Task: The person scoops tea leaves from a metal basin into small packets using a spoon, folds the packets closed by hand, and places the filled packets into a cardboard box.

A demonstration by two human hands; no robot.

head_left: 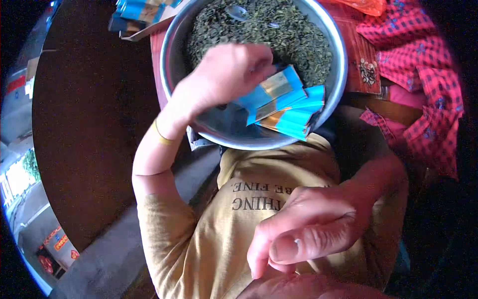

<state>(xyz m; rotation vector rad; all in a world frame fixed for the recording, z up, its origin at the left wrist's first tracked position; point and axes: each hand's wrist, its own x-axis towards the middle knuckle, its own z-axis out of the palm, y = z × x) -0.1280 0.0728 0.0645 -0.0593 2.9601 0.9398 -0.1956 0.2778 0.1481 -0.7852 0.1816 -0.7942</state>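
A large metal basin (341, 71) stands before me, filled at its far side with dried green leaves (298, 41). On the leaves lies a clear spoon-like scoop (237, 13). Several flat blue-and-gold packets (291, 116) are fanned over the basin's near right part. My left hand (239, 71), blurred, is over the basin with curled fingers at the upper left packets; whether it holds anything is hidden. Close to the camera, my right hand (310, 231) is raised in front of my tan shirt, fingers curled and thumb against them. A tiny white speck shows at its thumb tip.
More blue packets (143, 11) sit in an open cardboard box at the upper left. Beside it extends a dark brown panel-like surface (86, 112). Right of the basin are a red covering (343, 37) with a cluster of small round shapes and a red checked cloth (437, 86).
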